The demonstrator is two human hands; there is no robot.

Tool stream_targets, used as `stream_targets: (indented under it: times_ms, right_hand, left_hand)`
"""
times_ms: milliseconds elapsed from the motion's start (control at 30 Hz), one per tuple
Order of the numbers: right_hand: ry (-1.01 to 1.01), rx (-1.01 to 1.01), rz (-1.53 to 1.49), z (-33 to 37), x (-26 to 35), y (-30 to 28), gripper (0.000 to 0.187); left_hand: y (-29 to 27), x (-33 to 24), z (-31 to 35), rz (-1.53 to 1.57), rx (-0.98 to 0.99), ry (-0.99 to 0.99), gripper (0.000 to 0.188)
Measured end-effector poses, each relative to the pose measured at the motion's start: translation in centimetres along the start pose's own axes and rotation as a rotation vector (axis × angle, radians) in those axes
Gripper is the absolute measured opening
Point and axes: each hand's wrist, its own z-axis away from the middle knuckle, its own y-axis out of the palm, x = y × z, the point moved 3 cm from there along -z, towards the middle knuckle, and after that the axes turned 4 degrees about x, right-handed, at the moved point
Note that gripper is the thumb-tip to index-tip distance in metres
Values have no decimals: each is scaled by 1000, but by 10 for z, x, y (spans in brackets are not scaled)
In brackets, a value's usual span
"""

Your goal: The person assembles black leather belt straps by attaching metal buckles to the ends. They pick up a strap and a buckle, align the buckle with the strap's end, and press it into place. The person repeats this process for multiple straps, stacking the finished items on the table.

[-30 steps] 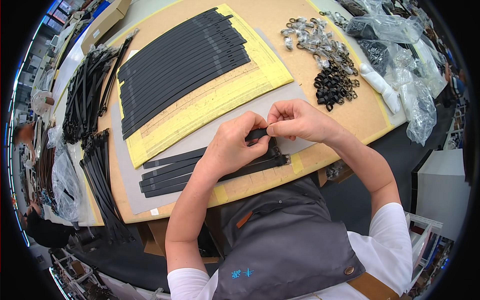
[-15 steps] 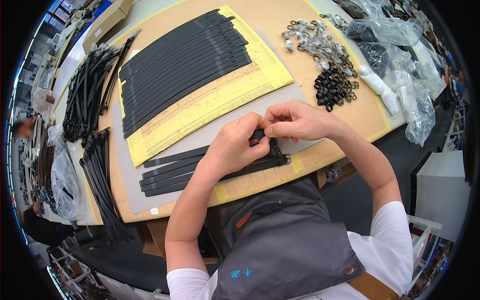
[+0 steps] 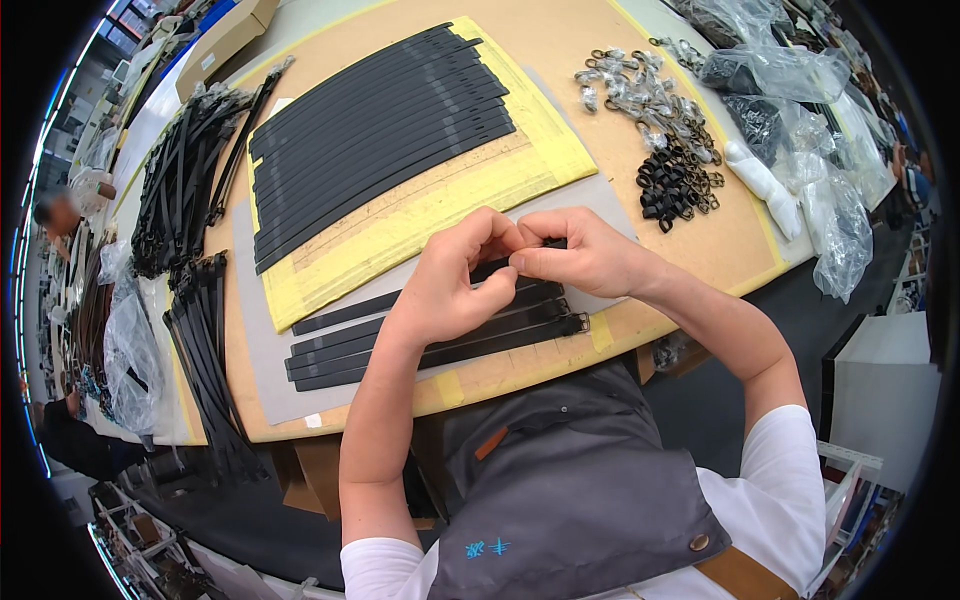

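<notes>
A black strap (image 3: 343,315) runs across the near part of the table and passes behind my left hand (image 3: 452,278). That hand's fingers and thumb curl around the strap near its right end. My right hand (image 3: 582,258) pinches the same end from the right, thumb against fingers, and a bit of black shows above its knuckles. What lies between the fingertips is mostly hidden. Just below my hands several black belts (image 3: 465,350) lie side by side, with a metal buckle (image 3: 577,323) at the right end.
Beyond my hands, a row of black straps (image 3: 375,140) covers a yellow-edged board (image 3: 440,238). Black strap bundles (image 3: 190,170) lie to the left. Black loops (image 3: 665,190), metal buckles (image 3: 712,182) and wrapped hardware (image 3: 640,95) are piled on the right, near a white roll (image 3: 765,190).
My left thumb and fingers have spread a little apart, showing more of the strap between them. The black piece at the fingertips is now more hidden by my right hand. The view has shifted slightly.
</notes>
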Motion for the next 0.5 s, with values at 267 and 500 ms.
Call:
stream_targets:
  times_ms: [267, 500]
  right_hand:
    - [30, -219, 567, -57, 6, -64, 39]
    - [-118, -410, 872, -78, -19, -79, 28]
  left_hand:
    - [-8, 15, -5, -283, 7, -219, 16]
    - [8, 26, 1, -599, 100, -98, 11]
